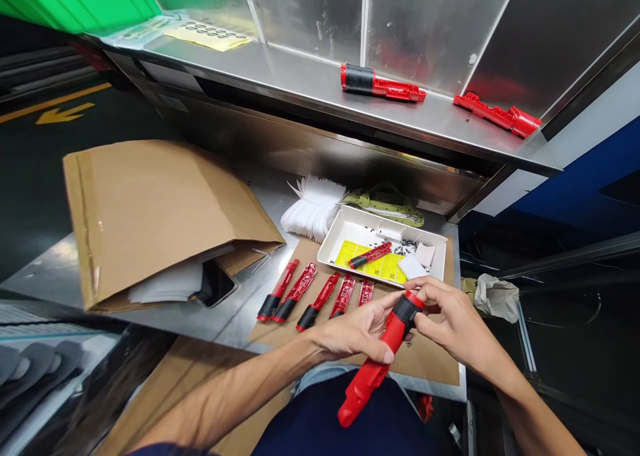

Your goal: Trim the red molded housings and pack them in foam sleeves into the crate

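A red plastic housing with a black sleeve [374, 369] is held in front of my body, tilted, its black-and-red end up. My left hand [357, 329] is wrapped round its middle, thumb lying on the red part. The fingers of my right hand [440, 313] close on the black-sleeved end near the red rim. Beyond my hands, several similar red housings with black ends [317, 303] lie side by side on brown cardboard [435, 363]. A white tray [327, 246] behind them contains another red-and-black housing [370, 255], yellow label sheets [390, 267] and small black parts.
A large cardboard box [165, 209] lies on the left with white sheets inside. A white paper stack [313, 209] and a green pouch [385, 203] stand behind the tray. On the raised metal shelf [290, 63] are two red housings [383, 86] and a yellow sheet [210, 36].
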The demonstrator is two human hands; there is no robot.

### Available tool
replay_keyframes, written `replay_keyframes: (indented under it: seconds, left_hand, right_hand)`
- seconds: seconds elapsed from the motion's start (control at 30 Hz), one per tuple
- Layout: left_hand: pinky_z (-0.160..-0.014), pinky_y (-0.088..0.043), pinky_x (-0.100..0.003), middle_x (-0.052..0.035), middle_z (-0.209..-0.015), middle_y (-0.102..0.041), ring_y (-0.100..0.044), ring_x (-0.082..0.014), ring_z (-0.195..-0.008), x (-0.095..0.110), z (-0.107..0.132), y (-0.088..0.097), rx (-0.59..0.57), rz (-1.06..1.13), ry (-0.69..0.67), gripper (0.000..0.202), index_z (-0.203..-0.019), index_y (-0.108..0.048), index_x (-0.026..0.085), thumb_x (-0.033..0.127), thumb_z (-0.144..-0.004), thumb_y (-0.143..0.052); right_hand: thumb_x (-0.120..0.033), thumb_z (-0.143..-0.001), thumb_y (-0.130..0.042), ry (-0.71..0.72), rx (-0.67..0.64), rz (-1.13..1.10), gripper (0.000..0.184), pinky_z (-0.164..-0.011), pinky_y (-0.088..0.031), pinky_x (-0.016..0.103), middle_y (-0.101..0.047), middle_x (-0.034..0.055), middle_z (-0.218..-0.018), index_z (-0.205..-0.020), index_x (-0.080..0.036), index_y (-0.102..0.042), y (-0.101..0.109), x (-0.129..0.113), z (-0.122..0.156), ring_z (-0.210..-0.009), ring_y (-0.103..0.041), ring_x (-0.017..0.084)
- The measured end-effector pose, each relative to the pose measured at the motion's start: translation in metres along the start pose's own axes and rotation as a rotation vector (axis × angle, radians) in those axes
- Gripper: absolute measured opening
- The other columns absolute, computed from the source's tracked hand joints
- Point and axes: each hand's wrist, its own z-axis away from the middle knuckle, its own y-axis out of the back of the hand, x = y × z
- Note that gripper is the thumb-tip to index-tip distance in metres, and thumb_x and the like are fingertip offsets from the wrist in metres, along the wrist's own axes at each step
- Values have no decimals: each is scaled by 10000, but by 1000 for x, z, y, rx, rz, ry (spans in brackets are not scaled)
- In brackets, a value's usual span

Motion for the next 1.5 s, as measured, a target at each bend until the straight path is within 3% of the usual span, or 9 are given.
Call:
replay_keyframes:
  seconds: [0.23, 0.3, 0.47, 0.7, 0.9, 1.13, 1.27, 1.4, 1.5]
  left_hand:
    - [-707, -382, -196, 6, -1040, -612, -545, -133, -940, 2, 3, 1, -74, 104, 67, 1194, -1466, -406, 321, 53, -420, -915]
    - [-750, -392, -208, 3, -1039, -614, -558, -136, -959, 4, 3, -3, -91, 156, 49, 1151, -1440, -447, 306, 47, -419, -912]
    - [-810, -369, -225, 8, -980, -625, -555, -90, -855, 4, 0, -10, -22, 148, 2, 873, -1391, -505, 248, 109, -609, -867]
    - [-737, -373, -207, 15, -964, -659, -567, -102, -878, 2, -2, -7, -94, 167, 35, 1040, -1425, -459, 245, 29, -492, -865]
    - [-823, -410, -209, -25, -1030, -687, -602, -124, -917, 5, -2, -6, -118, 247, 38, 1034, -1389, -509, 202, 0, -428, -834]
    - [-795, -465, -266, -63, -980, -703, -649, -150, -836, -1, -6, -9, 95, 279, 33, 509, -1250, -640, 152, 318, -793, -789]
    - [-771, -482, -274, -105, -991, -727, -685, -190, -873, 1, -6, -7, 16, 236, 42, 466, -1225, -661, 114, 359, -836, -736]
    - [-850, -468, -297, -74, -975, -735, -701, -199, -962, 6, -3, -9, -34, 173, 74, 341, -1188, -694, 105, 264, -965, -490]
    - [-885, -464, -320, -68, -921, -737, -709, -197, -907, 5, -3, -9, -22, 143, 74, 323, -1121, -727, 115, 335, -917, -607]
  right_hand:
    - [-169, -797, -522, 1, -7, 5, 62, -795, -532, 320, -648, 62, -1197, -781, -218, -557, 1, -6, 1, -977, -655, 200]
    - [-176, -812, -517, 5, 5, -12, 67, -802, -548, 315, -638, 66, -1205, -808, -219, -569, 0, -6, 2, -971, -655, 191]
    - [-154, -805, -491, 11, 37, 45, 97, -819, -559, 327, -637, 60, -1165, -824, -225, -554, 1, -6, 4, -941, -656, 180]
    - [-159, -791, -510, 2, 21, 27, 86, -822, -559, 330, -630, 58, -1185, -816, -225, -559, 2, -3, 9, -1007, -643, 197]
    - [-112, -780, -507, 21, 39, -17, 123, -818, -577, 299, -632, 55, -1155, -811, -219, -558, 1, -3, 9, -969, -643, 171]
    - [-205, -873, -572, 30, -104, -73, 74, -888, -564, 325, -638, 68, -1218, -910, -223, -633, 17, 3, 9, -1089, -630, 206]
    - [-313, -920, -565, -38, -42, -200, 175, -975, -532, 390, -601, 97, -1309, -1044, -236, -662, 29, 11, 17, -1186, -594, 237]
    - [-398, -898, -614, -34, 29, -162, 204, -1132, -383, 492, -548, 103, -1404, -1010, -245, -690, 30, 8, 24, -1342, -471, 288]
    - [-409, -874, -655, -27, 5, -110, 190, -1169, -331, 498, -487, 87, -1470, -998, -270, -693, 25, 0, 25, -1379, -435, 294]
